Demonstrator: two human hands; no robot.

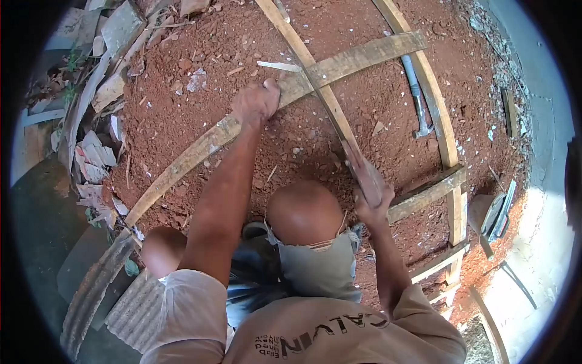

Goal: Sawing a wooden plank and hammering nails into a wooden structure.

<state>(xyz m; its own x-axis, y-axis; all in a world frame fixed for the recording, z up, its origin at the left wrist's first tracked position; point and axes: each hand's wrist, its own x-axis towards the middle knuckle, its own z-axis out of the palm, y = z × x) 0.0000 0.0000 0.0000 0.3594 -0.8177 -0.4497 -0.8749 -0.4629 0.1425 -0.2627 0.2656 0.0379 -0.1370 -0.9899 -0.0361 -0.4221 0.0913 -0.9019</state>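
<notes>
Wooden plank, set slantwise across reddish loose soil, from near left to far right, and passing beneath the left hand. At far left, broken boards and rubble in a heap; nearer, a grey corrugated sheet. Next, the left knee, bent, close to the near stretch of the plank. Left hand: back upward, with fingers curled in and closed on the plank, tips hidden. Just beyond, a pale sliver of wood. In the middle, a long wooden strip, laid over the plank in a crossing and sloping from far left toward near right; below it, the right knee, above torn jeans. Right hand: fingers wrapped firmly around the reddish near end of the strip. Farther right, a claw hammer with blue-grey handle, on the soil just beside a long board. Against this board, a short crosspiece, near the right hand. At far right, a pale wall.
</notes>
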